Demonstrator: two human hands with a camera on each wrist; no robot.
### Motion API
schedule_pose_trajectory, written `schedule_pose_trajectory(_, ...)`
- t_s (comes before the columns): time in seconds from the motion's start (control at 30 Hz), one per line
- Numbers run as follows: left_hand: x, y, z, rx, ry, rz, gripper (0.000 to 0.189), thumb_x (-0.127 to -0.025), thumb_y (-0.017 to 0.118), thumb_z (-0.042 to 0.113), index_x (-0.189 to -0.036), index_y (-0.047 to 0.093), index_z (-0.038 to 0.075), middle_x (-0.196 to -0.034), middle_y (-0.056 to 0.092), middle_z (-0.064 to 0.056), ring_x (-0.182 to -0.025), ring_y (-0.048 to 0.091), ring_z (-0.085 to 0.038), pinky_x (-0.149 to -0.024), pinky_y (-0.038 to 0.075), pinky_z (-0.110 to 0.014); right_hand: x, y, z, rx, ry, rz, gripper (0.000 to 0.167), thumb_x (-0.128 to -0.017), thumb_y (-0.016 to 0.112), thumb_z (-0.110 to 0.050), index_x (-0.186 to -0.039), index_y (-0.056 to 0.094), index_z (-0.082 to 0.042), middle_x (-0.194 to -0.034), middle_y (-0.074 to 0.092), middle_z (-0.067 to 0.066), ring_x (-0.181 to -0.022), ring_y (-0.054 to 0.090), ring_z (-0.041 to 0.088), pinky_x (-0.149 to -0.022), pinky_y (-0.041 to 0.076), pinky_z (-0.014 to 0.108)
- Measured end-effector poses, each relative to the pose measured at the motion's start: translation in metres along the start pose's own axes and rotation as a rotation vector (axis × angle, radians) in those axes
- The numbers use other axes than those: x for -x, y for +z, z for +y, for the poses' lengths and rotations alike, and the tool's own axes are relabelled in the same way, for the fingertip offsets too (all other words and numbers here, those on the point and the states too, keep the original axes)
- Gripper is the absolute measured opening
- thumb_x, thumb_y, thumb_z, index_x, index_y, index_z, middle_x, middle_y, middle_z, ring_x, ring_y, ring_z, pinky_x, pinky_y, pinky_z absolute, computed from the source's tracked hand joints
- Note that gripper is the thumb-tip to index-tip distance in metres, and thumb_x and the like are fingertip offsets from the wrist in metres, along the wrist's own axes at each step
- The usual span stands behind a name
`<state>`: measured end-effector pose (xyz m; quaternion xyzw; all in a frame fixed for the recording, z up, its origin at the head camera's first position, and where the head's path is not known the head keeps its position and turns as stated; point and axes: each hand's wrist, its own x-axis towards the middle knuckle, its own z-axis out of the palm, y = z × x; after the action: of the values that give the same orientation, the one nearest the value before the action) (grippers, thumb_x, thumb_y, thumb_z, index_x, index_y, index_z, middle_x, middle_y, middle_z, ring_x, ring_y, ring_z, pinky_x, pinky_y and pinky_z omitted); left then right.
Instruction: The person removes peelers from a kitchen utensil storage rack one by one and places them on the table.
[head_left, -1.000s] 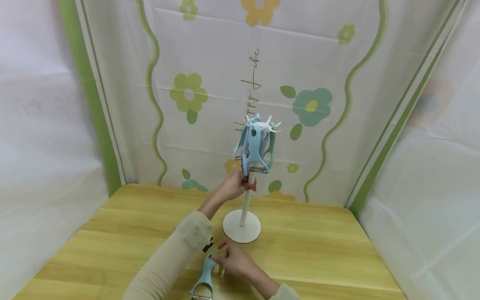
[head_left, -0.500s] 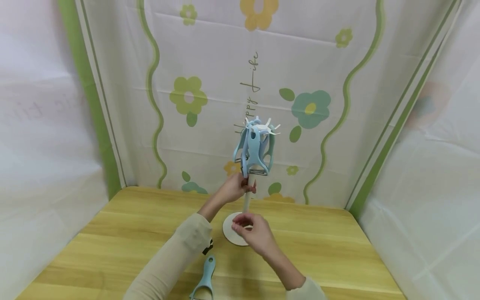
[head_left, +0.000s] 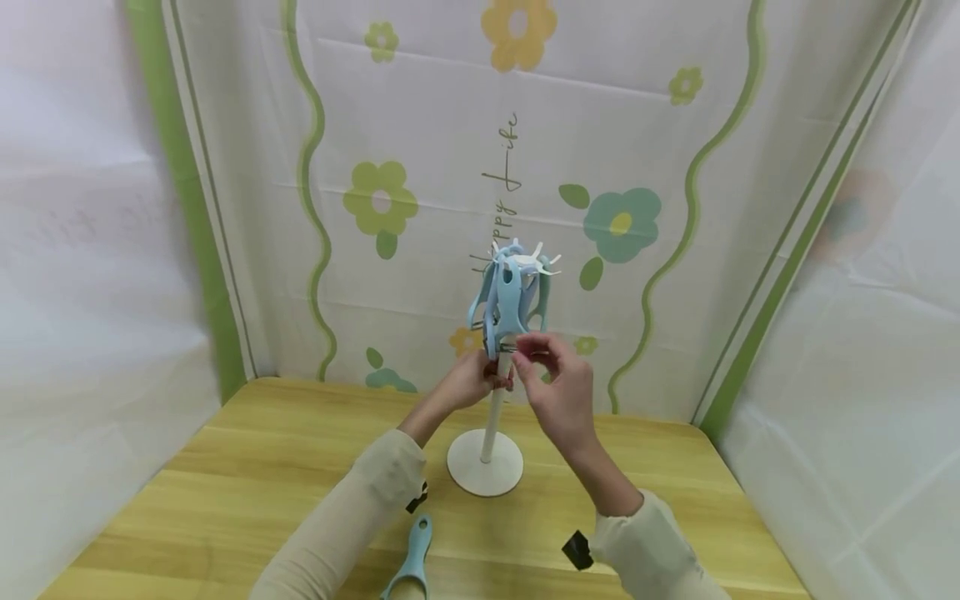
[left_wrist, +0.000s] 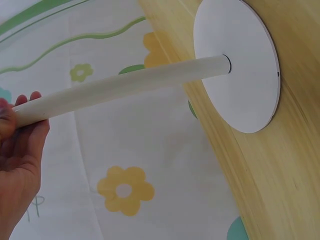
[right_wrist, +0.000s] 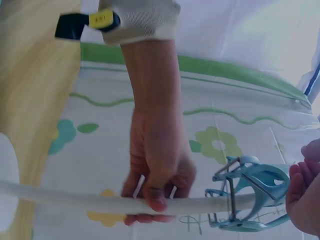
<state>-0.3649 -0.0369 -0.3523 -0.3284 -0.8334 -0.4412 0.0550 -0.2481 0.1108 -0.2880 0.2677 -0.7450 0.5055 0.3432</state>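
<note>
A white stand (head_left: 492,427) with a round base rises from the table, and several blue and green-blue peelers (head_left: 509,302) hang from the hooks at its top. My left hand (head_left: 468,380) grips the pole just below them; the left wrist view shows its fingers and thumb (left_wrist: 6,120) around the pole. Raised beside the front peeler's blade, my right hand (head_left: 562,392) has loosely bent fingers with nothing visible between them. In the right wrist view the right hand (right_wrist: 309,192) is partly cut off, overlapping the peelers (right_wrist: 260,185); contact cannot be told.
Near the front of the wooden table (head_left: 187,500) lies another blue peeler (head_left: 414,554), its lower end cut off by the frame. A white cloth (head_left: 450,125) with printed flowers stands behind the table, and pale sheets enclose both sides.
My right hand has risen from beside the loose peeler, past the stand's base, to the hanging peelers. The left hand keeps its grip on the pole.
</note>
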Motion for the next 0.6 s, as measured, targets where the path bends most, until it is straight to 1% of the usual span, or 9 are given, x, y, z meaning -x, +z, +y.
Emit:
schedule_pose_trajectory(0.07, 0.001, 0.001, 0.000, 0.019, 0.009, -0.010, 0.008, -0.095, 0.060, -0.004, -0.100, 0.064, 0.001, -0.088, 0.071, -0.010, -0.082, 0.070, -0.020, -0.082, 0.059, -0.031, -0.009, -0.002, -0.001, 0.040, -0.036, 0.033, 0.021, -0.090, 0.069, 0.003, -0.110, 0.065, 0.007, -0.105, 0.067, 0.020, -0.098, 0.065, 0.025, -0.089, 0.057, 0.024)
schedule_pose_trajectory(0.1, 0.001, 0.001, -0.001, 0.017, 0.012, -0.009, 0.008, -0.095, 0.060, -0.005, -0.098, 0.064, 0.002, -0.088, 0.070, -0.009, -0.082, 0.070, -0.020, -0.082, 0.059, -0.031, -0.014, -0.002, -0.001, 0.064, -0.041, 0.045, 0.023, -0.090, 0.070, 0.002, -0.112, 0.065, 0.006, -0.106, 0.067, 0.019, -0.100, 0.065, 0.026, -0.090, 0.057, 0.028)
schedule_pose_trajectory(0.17, 0.001, 0.001, -0.001, 0.020, 0.013, -0.006, 0.008, -0.095, 0.060, -0.005, -0.097, 0.064, 0.002, -0.086, 0.069, -0.008, -0.081, 0.070, -0.019, -0.082, 0.059, -0.031, -0.022, -0.001, -0.002, 0.101, -0.028, 0.058, 0.026, -0.090, 0.071, -0.002, -0.115, 0.065, 0.003, -0.109, 0.068, 0.016, -0.102, 0.065, 0.026, -0.092, 0.057, 0.035)
schedule_pose_trajectory(0.23, 0.001, 0.001, -0.001, 0.022, 0.006, -0.005, 0.008, -0.095, 0.060, -0.005, -0.096, 0.064, 0.002, -0.085, 0.069, -0.008, -0.080, 0.070, -0.019, -0.082, 0.059, -0.031, -0.030, 0.000, -0.003, 0.113, 0.009, 0.054, 0.029, -0.091, 0.072, -0.006, -0.118, 0.064, 0.002, -0.111, 0.069, 0.015, -0.104, 0.066, 0.027, -0.094, 0.056, 0.040)
schedule_pose_trajectory(0.33, 0.000, 0.002, -0.002, 0.031, -0.005, -0.014, 0.008, -0.096, 0.060, -0.004, -0.095, 0.064, 0.002, -0.086, 0.069, -0.007, -0.081, 0.070, -0.019, -0.082, 0.059, -0.031, -0.038, 0.002, -0.005, 0.113, 0.080, 0.037, 0.033, -0.091, 0.073, -0.009, -0.121, 0.064, 0.000, -0.112, 0.072, 0.015, -0.104, 0.069, 0.027, -0.095, 0.056, 0.041)
schedule_pose_trajectory(0.47, -0.001, 0.003, -0.002, 0.041, -0.002, -0.023, 0.007, -0.096, 0.060, -0.004, -0.095, 0.064, 0.002, -0.086, 0.069, -0.008, -0.083, 0.071, -0.021, -0.081, 0.059, -0.031, -0.043, 0.005, -0.008, 0.091, 0.156, 0.029, 0.033, -0.089, 0.075, -0.010, -0.118, 0.063, 0.002, -0.109, 0.074, 0.018, -0.098, 0.073, 0.028, -0.088, 0.059, 0.042)
schedule_pose_trajectory(0.53, -0.001, 0.003, -0.002, 0.051, 0.006, -0.020, 0.008, -0.095, 0.060, -0.005, -0.099, 0.063, 0.002, -0.087, 0.069, -0.008, -0.083, 0.071, -0.022, -0.081, 0.059, -0.031, -0.045, 0.007, -0.008, 0.076, 0.180, 0.033, 0.032, -0.089, 0.076, -0.010, -0.116, 0.063, 0.003, -0.106, 0.075, 0.019, -0.095, 0.074, 0.029, -0.085, 0.060, 0.042)
schedule_pose_trajectory(0.6, -0.001, 0.003, -0.001, 0.064, 0.014, -0.014, 0.013, -0.095, 0.059, -0.006, -0.105, 0.060, 0.002, -0.087, 0.068, -0.009, -0.083, 0.071, -0.023, -0.080, 0.059, -0.030, -0.047, 0.010, -0.009, 0.062, 0.190, 0.042, 0.032, -0.088, 0.076, -0.009, -0.115, 0.062, 0.003, -0.104, 0.075, 0.019, -0.093, 0.075, 0.029, -0.082, 0.061, 0.042)
